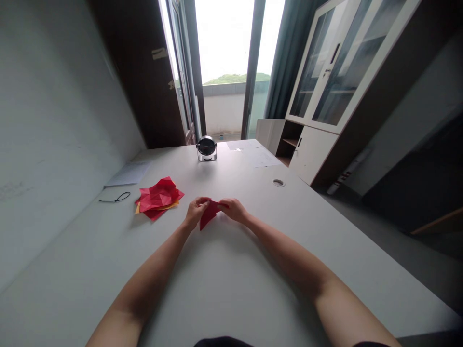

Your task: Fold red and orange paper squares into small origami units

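A folded piece of red paper [209, 215] is held between my two hands over the middle of the white table [224, 289]. My left hand [197, 210] pinches its left side, thumb toward me. On the right, my right hand [233, 209] grips the upper right corner with closed fingers. One pointed end of the paper hangs down near my left hand. To the left lies a loose pile of creased red paper sheets [159, 195], with some orange paper [170, 206] showing among them.
A small round black and silver fan-like device [207, 148] stands at the table's far end. A white tape roll [278, 183] lies to the right. At left are a black cord loop [117, 198] and white sheets [127, 173]. More papers [264, 158] lie far right, near a cabinet [314, 149].
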Demonstrator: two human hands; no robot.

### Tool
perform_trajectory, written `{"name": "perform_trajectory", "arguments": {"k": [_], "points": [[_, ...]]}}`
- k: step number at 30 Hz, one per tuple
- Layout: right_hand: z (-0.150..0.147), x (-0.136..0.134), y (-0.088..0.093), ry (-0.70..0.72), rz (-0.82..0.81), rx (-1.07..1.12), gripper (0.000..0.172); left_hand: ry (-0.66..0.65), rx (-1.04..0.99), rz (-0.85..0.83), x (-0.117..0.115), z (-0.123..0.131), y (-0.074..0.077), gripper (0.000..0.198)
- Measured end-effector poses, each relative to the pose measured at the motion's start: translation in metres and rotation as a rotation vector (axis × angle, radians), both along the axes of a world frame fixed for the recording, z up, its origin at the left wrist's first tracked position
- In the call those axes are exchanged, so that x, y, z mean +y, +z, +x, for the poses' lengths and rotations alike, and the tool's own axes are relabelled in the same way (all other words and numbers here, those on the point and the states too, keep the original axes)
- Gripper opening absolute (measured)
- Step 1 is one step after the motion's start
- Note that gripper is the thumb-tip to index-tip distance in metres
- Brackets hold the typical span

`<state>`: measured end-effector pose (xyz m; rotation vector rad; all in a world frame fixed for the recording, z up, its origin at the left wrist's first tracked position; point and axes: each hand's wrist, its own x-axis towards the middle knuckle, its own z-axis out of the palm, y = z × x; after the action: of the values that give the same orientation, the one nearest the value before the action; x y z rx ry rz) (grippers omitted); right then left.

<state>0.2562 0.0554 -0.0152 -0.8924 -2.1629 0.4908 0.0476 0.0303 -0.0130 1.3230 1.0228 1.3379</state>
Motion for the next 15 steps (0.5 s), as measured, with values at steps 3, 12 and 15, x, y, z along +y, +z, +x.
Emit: {"name": "perform_trajectory", "arguments": {"k": [3,12,15], "points": [[0.000,-0.002,0.001,-0.022,-0.079,-0.041,0.025,0.049,0.199,0.081,-0.001,-0.001,0.000,0.026],[-0.002,-0.001,0.002,0.001,-0.170,-0.003,0.031,0.081,0.349,0.131,-0.005,0.001,0.002,0.030],[0.002,0.008,-0.004,-0.024,-0.217,0.042,0.033,0.147,0.287,0.099,0.001,-0.004,-0.002,0.032]]}}
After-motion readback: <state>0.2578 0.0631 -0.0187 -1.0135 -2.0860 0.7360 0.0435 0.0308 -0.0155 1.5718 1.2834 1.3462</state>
